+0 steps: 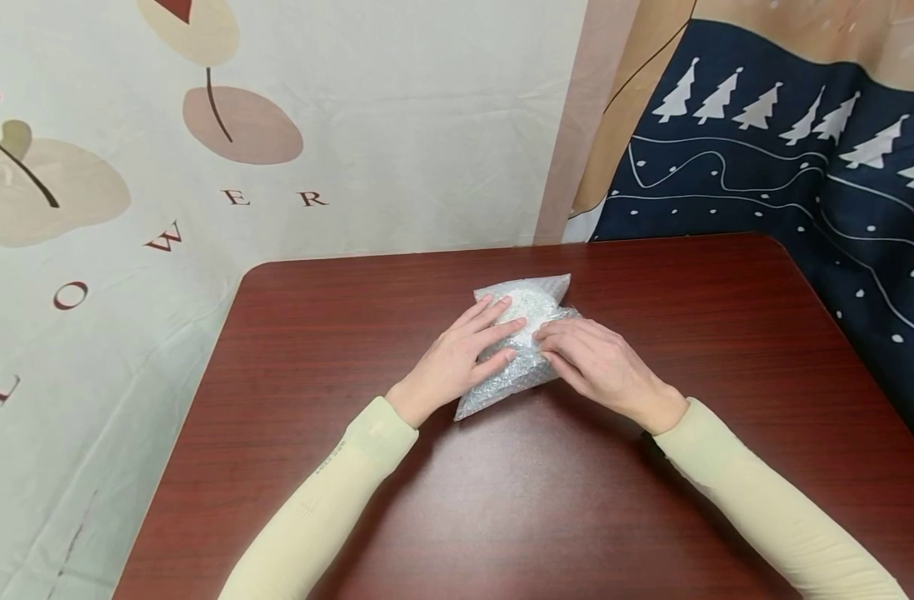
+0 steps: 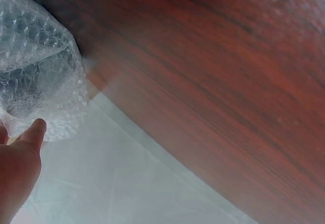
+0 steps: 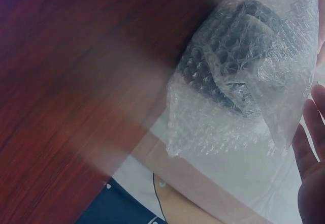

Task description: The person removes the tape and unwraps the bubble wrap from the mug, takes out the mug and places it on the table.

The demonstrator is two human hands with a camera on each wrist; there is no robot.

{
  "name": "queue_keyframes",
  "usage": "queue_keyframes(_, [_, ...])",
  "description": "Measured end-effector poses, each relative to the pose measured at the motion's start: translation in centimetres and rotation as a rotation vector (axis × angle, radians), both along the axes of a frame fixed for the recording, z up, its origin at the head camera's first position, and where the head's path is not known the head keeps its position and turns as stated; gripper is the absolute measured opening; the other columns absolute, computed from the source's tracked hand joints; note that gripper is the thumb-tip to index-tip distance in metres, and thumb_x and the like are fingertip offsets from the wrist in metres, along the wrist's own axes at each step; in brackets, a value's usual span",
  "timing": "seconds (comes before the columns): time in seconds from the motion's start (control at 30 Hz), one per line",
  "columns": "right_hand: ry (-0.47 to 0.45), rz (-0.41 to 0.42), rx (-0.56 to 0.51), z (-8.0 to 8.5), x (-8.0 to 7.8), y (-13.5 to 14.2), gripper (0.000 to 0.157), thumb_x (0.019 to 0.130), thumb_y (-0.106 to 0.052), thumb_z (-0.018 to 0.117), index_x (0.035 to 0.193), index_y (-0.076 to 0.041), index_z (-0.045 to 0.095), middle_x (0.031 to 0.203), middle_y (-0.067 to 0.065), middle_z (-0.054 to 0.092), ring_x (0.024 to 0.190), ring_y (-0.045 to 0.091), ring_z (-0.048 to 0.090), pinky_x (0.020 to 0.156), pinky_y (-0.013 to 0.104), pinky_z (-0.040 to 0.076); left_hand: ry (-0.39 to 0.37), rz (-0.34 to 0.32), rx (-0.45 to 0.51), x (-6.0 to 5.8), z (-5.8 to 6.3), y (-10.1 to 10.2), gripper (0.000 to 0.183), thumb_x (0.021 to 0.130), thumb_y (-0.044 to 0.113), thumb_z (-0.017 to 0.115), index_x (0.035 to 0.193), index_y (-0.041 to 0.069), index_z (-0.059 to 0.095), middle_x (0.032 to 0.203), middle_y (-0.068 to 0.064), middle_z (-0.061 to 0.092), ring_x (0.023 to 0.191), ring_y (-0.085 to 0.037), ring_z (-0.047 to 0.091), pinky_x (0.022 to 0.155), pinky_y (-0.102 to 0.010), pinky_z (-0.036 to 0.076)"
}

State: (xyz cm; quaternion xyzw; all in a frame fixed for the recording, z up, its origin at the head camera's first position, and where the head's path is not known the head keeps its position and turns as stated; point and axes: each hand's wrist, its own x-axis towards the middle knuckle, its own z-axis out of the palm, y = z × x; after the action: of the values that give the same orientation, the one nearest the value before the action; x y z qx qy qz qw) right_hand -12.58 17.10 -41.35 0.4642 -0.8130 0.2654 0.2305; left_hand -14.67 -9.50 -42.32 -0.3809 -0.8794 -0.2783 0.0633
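We have a clear, crinkled bubble-wrap packet [image 1: 530, 364] on the dark red-brown wood-grain tabletop [image 1: 546, 483], towards its far edge and lying aslant between our hands. Our left hand [image 1: 457, 354] lies over its left part with the fingers spread, thumb apart. Our right hand [image 1: 606, 358] is at its right side, fingers bent together and thumb below, pinching the edge of the wrap.

We judge that the step in hand is handling the wrap's fold: in the right wrist view a pointed, loose plastic flap [image 3: 278, 107] reaches towards our fingers. The next move would call for a steady left hand while the right one guides that flap; bubble wrap is springy and could lift if let go. A dark shape [image 3: 218, 76] shows through the film, but we cannot tell what it is.

Behind the tabletop hang a white cloth backdrop printed with beige leaves and dark red letters [image 1: 442, 167] and, to the right, a navy cloth with white fir trees [image 1: 719, 171]. What stands in our way is mostly our own fingers, which hide part of the packet, and the crumpled layers.
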Motion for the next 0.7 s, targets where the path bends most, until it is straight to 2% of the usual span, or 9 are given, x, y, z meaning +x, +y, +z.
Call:
queue_keyframes(0.17, [-0.012, -0.005, 0.003, 0.03, 0.09, 0.03, 0.022, 0.091, -0.003, 0.074, 0.112, -0.005, 0.069, 0.123, 0.009, 0.071, 0.116, 0.023, 0.067, 0.107, 0.04, 0.05, -0.003, 0.003, -0.001, 0.03, 0.02, -0.01, 0.048, 0.104, 0.034, 0.064, 0.15, 0.02, 0.058, 0.165, -0.006, 0.038, 0.155, -0.028, 0.027, 0.122, -0.044, 0.033])
queue_keyframes(0.47, [-0.014, -0.029, -0.018, 0.0, 0.09, -0.15, 0.026, 0.089, -0.002, 0.076, 0.114, -0.002, 0.068, 0.121, 0.01, 0.072, 0.113, 0.025, 0.068, 0.1, 0.049, 0.054, -0.001, 0.005, -0.005, 0.07, -0.05, -0.02, 0.048, 0.105, 0.035, 0.064, 0.15, 0.02, 0.058, 0.165, -0.006, 0.038, 0.155, -0.028, 0.027, 0.122, -0.044, 0.032])
queue_keyframes(0.7, [-0.025, -0.061, -0.022, 0.15, 0.04, -0.17, 0.023, 0.095, -0.007, 0.072, 0.117, -0.003, 0.068, 0.12, 0.008, 0.073, 0.112, 0.023, 0.069, 0.101, 0.048, 0.054, -0.004, 0.007, -0.004, 0.08, -0.06, -0.01, 0.048, 0.105, 0.035, 0.064, 0.15, 0.02, 0.058, 0.165, -0.006, 0.038, 0.155, -0.027, 0.027, 0.122, -0.044, 0.031])
